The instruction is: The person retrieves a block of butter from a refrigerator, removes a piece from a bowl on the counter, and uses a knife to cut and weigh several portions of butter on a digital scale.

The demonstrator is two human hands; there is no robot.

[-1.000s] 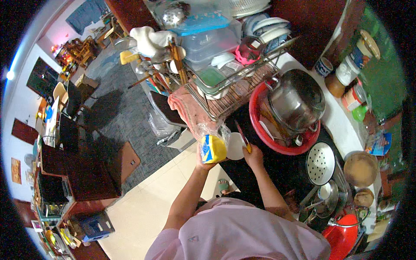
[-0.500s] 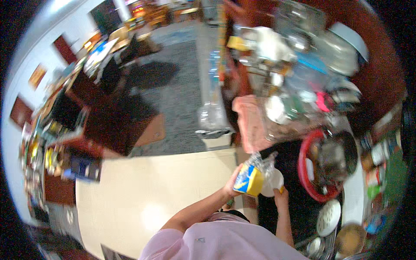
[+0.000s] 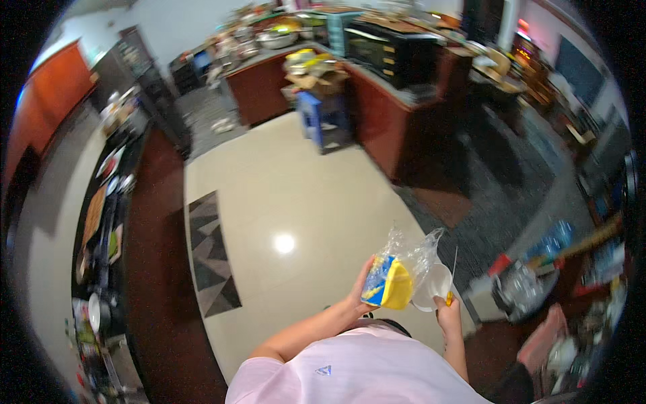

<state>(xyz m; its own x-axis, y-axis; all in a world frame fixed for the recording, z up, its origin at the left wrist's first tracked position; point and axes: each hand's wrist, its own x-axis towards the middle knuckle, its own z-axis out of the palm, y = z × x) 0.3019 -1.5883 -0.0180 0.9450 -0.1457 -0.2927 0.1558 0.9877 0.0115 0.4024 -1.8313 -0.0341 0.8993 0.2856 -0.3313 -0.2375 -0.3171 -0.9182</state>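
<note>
My left hand (image 3: 361, 291) is closed around a blue and yellow packet (image 3: 388, 286) with crinkled clear plastic film (image 3: 397, 246) standing up from it. Close beside it, my right hand (image 3: 449, 315) grips a white round dish (image 3: 434, 286), perhaps a bowl or cup. The same hand also holds a slim tool with a yellow handle (image 3: 449, 297); a thin pale blade or rod rises from it. The packet and dish are side by side at chest height, and the film overlaps the dish's edge. What lies inside the dish is hidden.
Pale tiled floor (image 3: 296, 202) stretches ahead. A dark counter (image 3: 145, 269) runs along the left. A blue stool (image 3: 323, 124) carrying boxes stands by red-brown cabinets (image 3: 383, 128) with a black oven (image 3: 390, 54). A lined bin (image 3: 521, 293) sits at right.
My view has swung left, away from the cluttered counter with the red basin, toward the kitchen floor and far cabinets. Both hands keep the same things.
</note>
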